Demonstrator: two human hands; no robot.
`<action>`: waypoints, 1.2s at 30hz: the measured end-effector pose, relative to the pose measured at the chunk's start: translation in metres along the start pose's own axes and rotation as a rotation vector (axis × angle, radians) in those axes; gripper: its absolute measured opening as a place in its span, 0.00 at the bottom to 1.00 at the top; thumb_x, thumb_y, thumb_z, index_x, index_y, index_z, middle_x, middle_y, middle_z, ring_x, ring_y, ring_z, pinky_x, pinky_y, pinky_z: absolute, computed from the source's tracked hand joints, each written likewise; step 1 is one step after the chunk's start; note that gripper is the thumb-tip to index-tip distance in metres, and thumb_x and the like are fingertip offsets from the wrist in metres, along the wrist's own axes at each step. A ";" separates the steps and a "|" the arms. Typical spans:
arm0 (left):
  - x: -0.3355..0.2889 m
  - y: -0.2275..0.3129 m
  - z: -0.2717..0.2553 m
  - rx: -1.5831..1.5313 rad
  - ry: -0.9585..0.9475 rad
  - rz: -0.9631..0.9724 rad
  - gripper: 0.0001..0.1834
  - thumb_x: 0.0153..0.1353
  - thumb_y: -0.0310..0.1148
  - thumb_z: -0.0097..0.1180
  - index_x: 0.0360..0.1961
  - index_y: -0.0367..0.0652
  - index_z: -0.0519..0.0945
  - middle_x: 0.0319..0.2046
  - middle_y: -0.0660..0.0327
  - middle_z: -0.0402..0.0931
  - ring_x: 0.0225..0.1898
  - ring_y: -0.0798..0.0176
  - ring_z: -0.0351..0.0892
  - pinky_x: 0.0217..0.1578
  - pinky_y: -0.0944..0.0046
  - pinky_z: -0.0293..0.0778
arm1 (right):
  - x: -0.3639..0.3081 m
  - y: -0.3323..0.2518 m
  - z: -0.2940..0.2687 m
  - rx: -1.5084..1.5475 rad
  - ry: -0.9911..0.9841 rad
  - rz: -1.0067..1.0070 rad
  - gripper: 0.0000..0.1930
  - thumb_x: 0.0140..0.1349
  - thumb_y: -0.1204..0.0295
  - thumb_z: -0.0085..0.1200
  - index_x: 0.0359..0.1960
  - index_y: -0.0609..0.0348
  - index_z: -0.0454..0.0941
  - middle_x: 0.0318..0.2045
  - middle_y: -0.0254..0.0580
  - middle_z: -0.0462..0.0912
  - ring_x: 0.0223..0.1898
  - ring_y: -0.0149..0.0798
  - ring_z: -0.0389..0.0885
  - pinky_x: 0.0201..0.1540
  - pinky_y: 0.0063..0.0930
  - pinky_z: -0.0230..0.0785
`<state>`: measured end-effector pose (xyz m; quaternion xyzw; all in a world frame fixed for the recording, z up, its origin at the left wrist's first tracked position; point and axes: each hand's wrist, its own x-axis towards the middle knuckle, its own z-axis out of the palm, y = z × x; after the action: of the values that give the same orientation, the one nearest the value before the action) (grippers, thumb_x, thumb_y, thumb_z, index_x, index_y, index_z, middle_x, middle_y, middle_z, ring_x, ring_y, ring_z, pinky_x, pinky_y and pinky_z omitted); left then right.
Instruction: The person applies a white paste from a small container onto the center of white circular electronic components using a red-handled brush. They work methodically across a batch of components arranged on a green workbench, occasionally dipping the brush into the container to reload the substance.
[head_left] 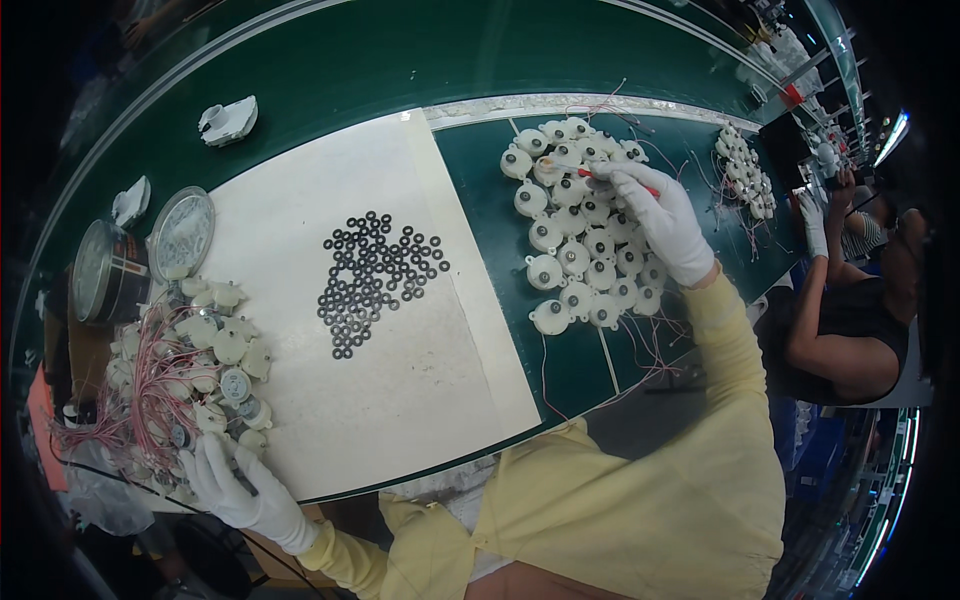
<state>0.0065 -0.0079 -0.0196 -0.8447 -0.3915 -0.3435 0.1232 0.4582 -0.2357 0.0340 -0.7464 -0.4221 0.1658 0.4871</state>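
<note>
And the slim red tool (585,173) is held in the gloved right hand (662,218), pinched between thumb and fingers, over the far right part of the block of white round parts (573,257) set out on the green tabletop (480,180). Its long axis is laid nearly crosswise, the tip pointed left and slightly away from the body, above the far rows; whether any part is touched by that tip cannot be told. By that angle everything is governed: the nearer rows are left on the body side of the tool, the leftmost column just off its tip. The gloved left hand (240,495) is placed well apart, at the near edge of the heap of wired white parts (230,345), fingers spread, with nothing seen clasped; contact there cannot be judged. Between the two hands, the black rings (365,295) are scattered across the white sheet (430,390).
</note>
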 end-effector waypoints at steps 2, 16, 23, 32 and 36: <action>0.000 0.000 0.000 0.000 -0.002 0.001 0.18 0.61 0.25 0.56 0.53 0.35 0.77 0.53 0.52 0.75 0.60 0.39 0.69 0.58 0.45 0.66 | -0.002 0.000 -0.003 0.018 0.006 0.020 0.15 0.71 0.73 0.45 0.52 0.68 0.78 0.43 0.43 0.84 0.43 0.30 0.81 0.48 0.22 0.71; 0.001 0.001 -0.001 -0.006 -0.006 -0.022 0.18 0.60 0.25 0.56 0.53 0.35 0.78 0.52 0.51 0.76 0.61 0.40 0.68 0.59 0.47 0.64 | -0.001 0.005 -0.003 -0.117 -0.019 -0.117 0.14 0.70 0.72 0.47 0.50 0.67 0.78 0.44 0.41 0.84 0.42 0.28 0.80 0.47 0.19 0.71; 0.000 0.001 -0.002 0.000 -0.007 -0.023 0.18 0.60 0.24 0.57 0.52 0.34 0.78 0.52 0.49 0.76 0.60 0.40 0.69 0.59 0.46 0.64 | -0.019 -0.006 -0.029 0.080 0.191 -0.041 0.16 0.72 0.69 0.45 0.52 0.69 0.76 0.45 0.42 0.83 0.45 0.31 0.80 0.51 0.22 0.70; 0.003 0.000 -0.001 0.000 -0.017 -0.001 0.17 0.60 0.25 0.55 0.50 0.31 0.78 0.50 0.47 0.77 0.57 0.38 0.70 0.58 0.44 0.65 | -0.019 0.006 -0.025 0.014 0.134 0.054 0.16 0.71 0.69 0.45 0.52 0.67 0.77 0.45 0.39 0.83 0.42 0.26 0.78 0.47 0.19 0.69; 0.006 0.002 -0.003 -0.006 -0.031 -0.017 0.16 0.60 0.25 0.55 0.49 0.31 0.78 0.48 0.48 0.77 0.56 0.37 0.71 0.58 0.44 0.65 | -0.021 0.006 -0.020 0.079 0.105 0.114 0.16 0.71 0.68 0.45 0.52 0.67 0.78 0.45 0.39 0.83 0.42 0.27 0.78 0.47 0.21 0.70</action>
<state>0.0091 -0.0074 -0.0133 -0.8470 -0.3995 -0.3325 0.1116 0.4619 -0.2652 0.0348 -0.7570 -0.3458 0.1707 0.5274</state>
